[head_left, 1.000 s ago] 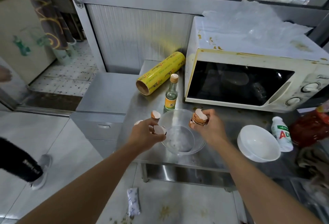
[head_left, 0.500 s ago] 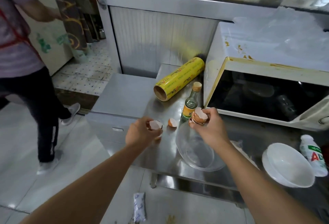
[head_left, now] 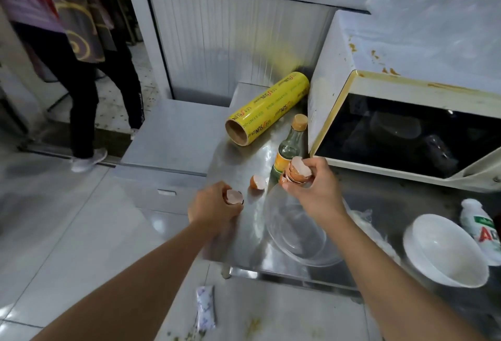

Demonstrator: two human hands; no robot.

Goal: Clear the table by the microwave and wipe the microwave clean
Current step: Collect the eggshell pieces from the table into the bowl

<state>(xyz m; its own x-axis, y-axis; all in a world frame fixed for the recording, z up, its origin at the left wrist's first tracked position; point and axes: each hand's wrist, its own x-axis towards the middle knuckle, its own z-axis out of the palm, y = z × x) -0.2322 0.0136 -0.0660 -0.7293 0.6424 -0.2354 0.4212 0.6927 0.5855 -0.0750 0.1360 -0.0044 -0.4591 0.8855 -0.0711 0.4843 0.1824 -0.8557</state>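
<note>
- The left hand (head_left: 214,206) is sitting near the desk's left edge, its fingers curling round one pale brown eggshell half (head_left: 233,196).
- The right hand (head_left: 314,189) is hovering over the far rim of the clear glass mixing bowl (head_left: 298,235), its fingers pinching a nested stack of brown eggshell halves (head_left: 298,170).
- One more loose broken eggshell piece (head_left: 257,182) is lying on the shiny steel desk (head_left: 238,243) between the two hands.
- Clearing is only beginning, by my reading: the yellow cling-film roll (head_left: 267,109) is lying at the desk's back edge beside the microwave, the small glass bottle with the tan cap (head_left: 290,145) is standing just beside the microwave's front corner, and the white ceramic bowl (head_left: 444,250) and white plastic bottle with a green label (head_left: 479,227) are waiting toward the right edge.
- The cream microwave oven (head_left: 406,80) is showing brown stains on its top and door frame, so wiping appears not yet begun; crumpled clear film seems to be lying on its top, though that part is blurry.
</note>
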